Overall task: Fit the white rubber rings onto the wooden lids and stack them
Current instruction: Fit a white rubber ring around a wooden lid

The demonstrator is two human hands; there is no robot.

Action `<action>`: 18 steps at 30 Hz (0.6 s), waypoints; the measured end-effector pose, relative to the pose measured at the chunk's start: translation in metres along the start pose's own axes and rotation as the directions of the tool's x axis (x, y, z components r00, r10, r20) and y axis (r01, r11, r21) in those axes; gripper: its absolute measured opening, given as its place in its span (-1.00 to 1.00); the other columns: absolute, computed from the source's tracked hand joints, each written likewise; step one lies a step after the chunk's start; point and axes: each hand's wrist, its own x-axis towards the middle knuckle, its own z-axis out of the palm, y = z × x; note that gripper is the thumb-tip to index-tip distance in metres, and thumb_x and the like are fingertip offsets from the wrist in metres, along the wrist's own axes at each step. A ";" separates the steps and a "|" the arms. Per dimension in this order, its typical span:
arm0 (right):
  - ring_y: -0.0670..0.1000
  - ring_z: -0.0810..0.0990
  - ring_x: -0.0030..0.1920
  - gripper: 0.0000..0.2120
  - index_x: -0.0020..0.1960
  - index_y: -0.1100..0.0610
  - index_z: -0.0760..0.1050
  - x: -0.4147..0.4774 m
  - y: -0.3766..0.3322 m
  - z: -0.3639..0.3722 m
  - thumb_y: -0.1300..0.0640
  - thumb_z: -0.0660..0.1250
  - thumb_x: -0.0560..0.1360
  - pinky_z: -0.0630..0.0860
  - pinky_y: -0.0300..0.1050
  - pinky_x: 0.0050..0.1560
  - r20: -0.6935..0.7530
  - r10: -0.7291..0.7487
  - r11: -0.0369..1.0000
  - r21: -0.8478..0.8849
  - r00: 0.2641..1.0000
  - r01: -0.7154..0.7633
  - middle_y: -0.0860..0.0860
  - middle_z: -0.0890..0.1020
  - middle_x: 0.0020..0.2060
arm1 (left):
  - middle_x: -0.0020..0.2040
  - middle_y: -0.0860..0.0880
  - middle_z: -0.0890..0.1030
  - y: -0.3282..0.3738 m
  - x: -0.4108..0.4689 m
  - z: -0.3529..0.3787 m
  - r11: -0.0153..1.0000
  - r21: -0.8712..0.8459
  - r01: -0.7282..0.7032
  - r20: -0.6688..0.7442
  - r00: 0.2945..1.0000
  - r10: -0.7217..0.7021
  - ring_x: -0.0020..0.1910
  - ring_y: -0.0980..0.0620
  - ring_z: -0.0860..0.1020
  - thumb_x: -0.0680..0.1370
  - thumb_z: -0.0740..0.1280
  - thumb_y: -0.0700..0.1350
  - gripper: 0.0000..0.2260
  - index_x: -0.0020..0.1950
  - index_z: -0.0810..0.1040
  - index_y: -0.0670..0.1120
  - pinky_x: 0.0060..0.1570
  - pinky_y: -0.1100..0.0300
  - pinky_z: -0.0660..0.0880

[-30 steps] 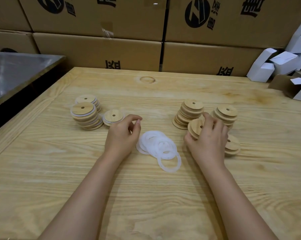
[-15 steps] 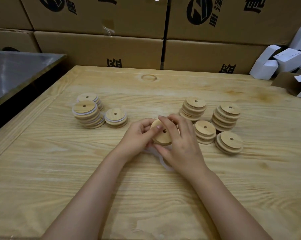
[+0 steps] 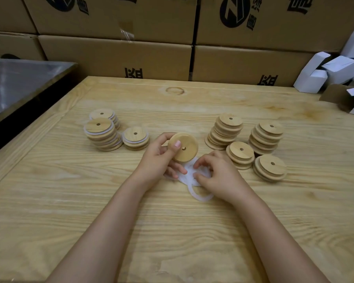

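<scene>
Left hand [image 3: 157, 160] grips a tilted wooden lid [image 3: 185, 147]; right hand [image 3: 219, 176] seemingly pinches a white ring [image 3: 188, 173]

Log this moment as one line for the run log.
phase: ring pickup | left hand: holds wooden lid tilted above table | right hand: pinches white rings on table

Desk [image 3: 110, 201]: pale wood with bold grain; border strip along its left and far edges; ring-shaped knot [image 3: 175, 90] at upper centre. Left of centre: three ringed lid stacks [image 3: 99, 131], close together. Right of centre: four bare lid stacks [image 3: 266, 139], clustered. Centre: white rings [image 3: 200, 198], overlapping and flat on the wood. Upper right edge: open brown carton [image 3: 335, 97].
</scene>
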 end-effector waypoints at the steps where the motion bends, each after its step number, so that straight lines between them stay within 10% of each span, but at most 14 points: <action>1: -0.01 0.44 0.10 -0.84 0.01 0.02 0.57 0.000 0.000 -0.001 0.09 0.40 0.43 0.38 -0.01 0.22 0.001 -0.013 1.000 0.008 1.000 0.013 -0.06 0.43 -0.04 | -0.27 -0.01 0.65 0.000 0.000 0.000 1.000 0.007 -0.004 0.005 1.000 0.004 -0.44 -0.06 0.62 0.59 0.25 -0.08 -0.87 0.13 0.45 -0.02 -0.56 0.25 0.47; 8: -0.11 0.40 0.04 -0.90 -0.06 -0.02 0.58 -0.001 0.006 -0.007 0.08 0.43 0.43 0.33 -0.20 0.10 0.050 -0.060 0.998 0.011 0.997 0.060 -0.15 0.43 -0.02 | -0.26 0.00 0.65 -0.001 0.000 0.000 0.999 0.025 -0.034 0.031 0.999 0.033 -0.41 -0.07 0.63 0.59 0.25 -0.12 -0.79 0.21 0.47 0.08 -0.53 0.25 0.48; 18: -0.20 0.43 0.14 -0.88 -0.21 -0.08 0.56 0.001 0.002 -0.005 0.12 0.44 0.42 0.29 -0.40 0.06 -0.257 -0.087 0.949 0.272 0.962 0.159 -0.16 0.47 0.03 | -0.37 0.11 0.57 -0.004 -0.001 -0.001 0.983 0.124 -0.133 0.086 0.989 0.123 -0.43 0.04 0.60 0.59 0.25 -0.22 -0.70 0.26 0.48 0.09 -0.53 0.25 0.48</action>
